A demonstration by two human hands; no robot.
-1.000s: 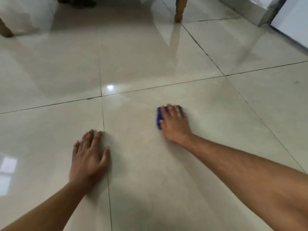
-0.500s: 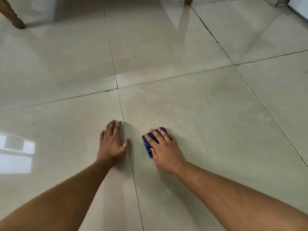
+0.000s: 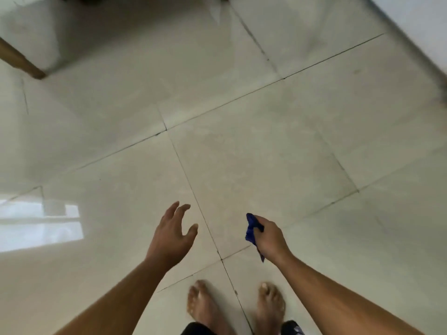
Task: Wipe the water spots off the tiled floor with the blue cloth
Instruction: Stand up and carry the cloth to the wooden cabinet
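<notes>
The blue cloth (image 3: 251,230) hangs bunched from my right hand (image 3: 269,236), which is closed around it and held up off the floor. My left hand (image 3: 173,234) hovers to the left of it with fingers spread and nothing in it. Below both hands lies the glossy beige tiled floor (image 3: 254,160), crossed by dark grout lines. No water spots stand out on the tiles; the picture is slightly blurred.
My two bare feet (image 3: 205,308) stand at the bottom, either side of a grout line. A wooden furniture leg (image 3: 21,61) slants in at the upper left. A pale wall base (image 3: 416,32) runs along the upper right. A bright window reflection (image 3: 41,226) glares at left.
Both hands have lifted off the floor. My right hand has gathered the cloth into a fist. The view has risen and tilted down, so my feet now show.
</notes>
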